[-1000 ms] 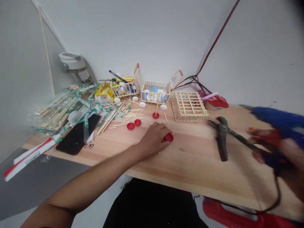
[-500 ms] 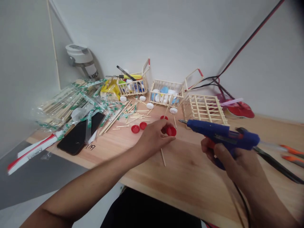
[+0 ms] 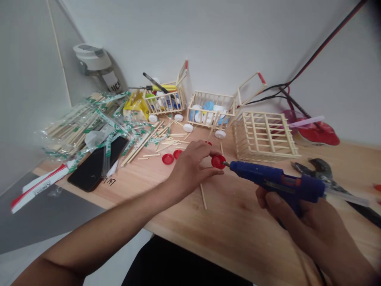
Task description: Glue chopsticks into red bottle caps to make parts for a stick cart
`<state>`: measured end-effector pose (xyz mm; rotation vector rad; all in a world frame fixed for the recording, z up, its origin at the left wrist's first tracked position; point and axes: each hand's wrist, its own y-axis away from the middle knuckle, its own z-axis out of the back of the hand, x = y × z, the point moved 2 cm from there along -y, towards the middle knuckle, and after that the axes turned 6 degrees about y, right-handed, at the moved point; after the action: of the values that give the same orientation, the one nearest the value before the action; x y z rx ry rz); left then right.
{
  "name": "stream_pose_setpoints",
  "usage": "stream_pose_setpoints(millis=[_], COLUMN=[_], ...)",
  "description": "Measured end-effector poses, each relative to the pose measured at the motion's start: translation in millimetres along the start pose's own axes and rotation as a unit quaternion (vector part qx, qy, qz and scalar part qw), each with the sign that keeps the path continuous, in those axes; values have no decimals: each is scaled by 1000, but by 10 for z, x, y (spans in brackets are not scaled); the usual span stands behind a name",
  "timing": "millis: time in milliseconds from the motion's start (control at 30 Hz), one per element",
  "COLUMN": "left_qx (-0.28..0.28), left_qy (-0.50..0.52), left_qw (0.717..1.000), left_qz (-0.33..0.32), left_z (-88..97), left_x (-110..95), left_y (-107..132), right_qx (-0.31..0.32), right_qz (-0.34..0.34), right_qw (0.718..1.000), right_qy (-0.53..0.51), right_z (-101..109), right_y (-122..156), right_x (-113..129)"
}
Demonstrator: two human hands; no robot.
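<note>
head cam: left hand [image 3: 190, 169] pinching red bottle cap [image 3: 218, 161] btwn thumb & fingertips, right hand [image 3: 300, 222] wrapped round blue glue gun [image 3: 276, 180], nozzle just beside cap, both over wood table [image 3: 238, 226]

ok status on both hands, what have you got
Left hand pinching red bottle cap. Right hand gripping blue hot glue gun, nozzle at cap's rim. Loose wooden stick lying just below left hand.

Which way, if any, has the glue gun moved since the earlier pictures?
Yes, leftward: the glue gun, in the right hand, was right of the stick cage; now its nozzle is past the cage's left corner, at the red cap.
</note>
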<state>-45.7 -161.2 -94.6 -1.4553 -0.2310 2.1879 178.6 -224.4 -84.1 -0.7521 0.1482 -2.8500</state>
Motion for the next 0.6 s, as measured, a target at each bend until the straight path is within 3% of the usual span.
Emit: stream_pose_setpoints(millis=[233,467,600], left_qx=[0,-3,1], left_qy=[-21,-44,-49], left_qw=[1000,999,999], left_qz=[-10,-9,-16], left_z=[-16,-12,-15], left_x=[5,10,20], left_y=[21,17,22], right_qx=[11,16,2], right_qz=[-27,8,-26], right_qw=[1000,1000,1000], right_qy=[-6,2,15], right_z=[-16,-27,-12], right_y=[-8,-14,-4], right_x=[36,27,61])
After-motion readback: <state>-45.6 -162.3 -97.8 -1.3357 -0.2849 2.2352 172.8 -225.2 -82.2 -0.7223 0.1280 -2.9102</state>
